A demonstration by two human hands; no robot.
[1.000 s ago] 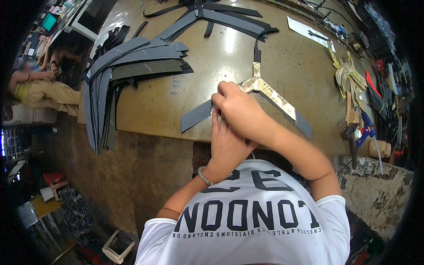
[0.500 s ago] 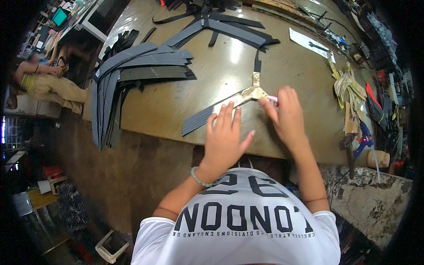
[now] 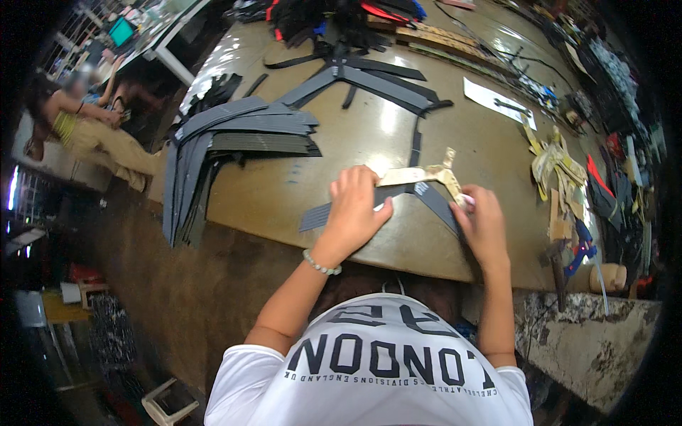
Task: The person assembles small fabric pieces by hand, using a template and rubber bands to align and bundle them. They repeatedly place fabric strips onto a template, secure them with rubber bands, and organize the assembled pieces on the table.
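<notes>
A dark grey V-shaped cut piece point(image 3: 320, 215) lies near the front edge of the brown table point(image 3: 284, 184). A tan cardboard template point(image 3: 419, 174) rests on top of it. My left hand point(image 3: 355, 206) presses down on the template and the left arm of the grey piece, fingers curled. My right hand point(image 3: 484, 226) sits at the end of the right arm of the piece, pinching a small white marking stick point(image 3: 465, 201) against it.
A fanned stack of grey pieces point(image 3: 241, 131) hangs over the table's left edge. More grey strips point(image 3: 376, 78) lie farther back. A white sheet point(image 3: 497, 103), tan templates point(image 3: 550, 160) and tools point(image 3: 558, 263) crowd the right. A seated person point(image 3: 92, 135) is at left.
My hands were together over the template a second ago. They have spread apart: the left now on the left arm of the piece, the right at the end of the right arm.
</notes>
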